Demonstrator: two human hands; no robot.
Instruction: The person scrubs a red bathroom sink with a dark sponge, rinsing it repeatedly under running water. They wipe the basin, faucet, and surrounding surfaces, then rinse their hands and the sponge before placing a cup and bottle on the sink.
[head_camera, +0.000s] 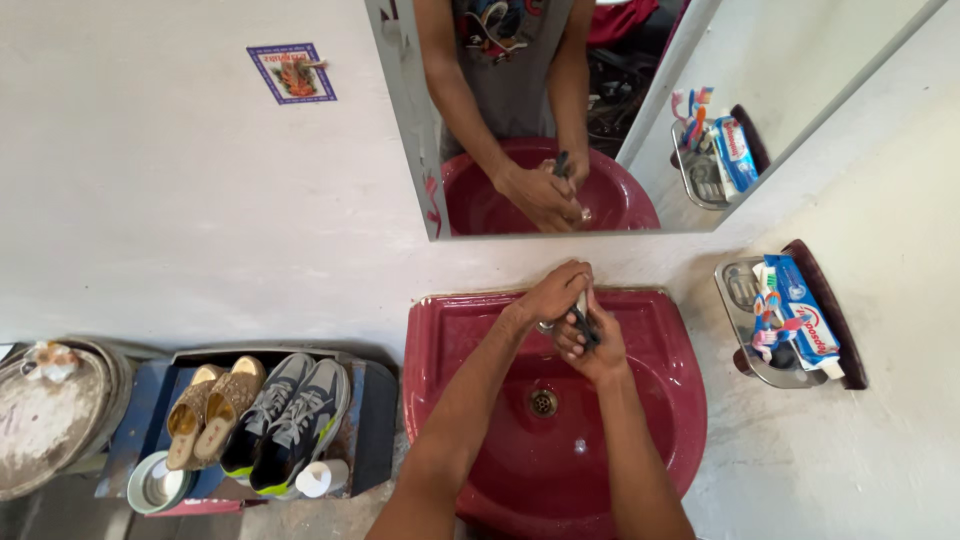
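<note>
From the head camera, your left hand (553, 292) and right hand (592, 345) meet over a dark red sink (670, 400), near the tap. Your right fingers pinch a slim dark tool (583, 318), possibly a razor; your left hand curls over its top. It looks like rinsing. Its long axis runs toward the wall, slightly tilted. Next, hold steady.

Count, head view: 1 dark red washbasin (660, 420); 1 wall mirror (640, 110); 1 metal toiletry rack (735, 300); 2 grey sneakers (290, 420); 2 tan sandals (210, 410); 1 wall sticker (291, 73); 2 hands at the basin, left hand (555, 293), right hand (592, 345)
</note>
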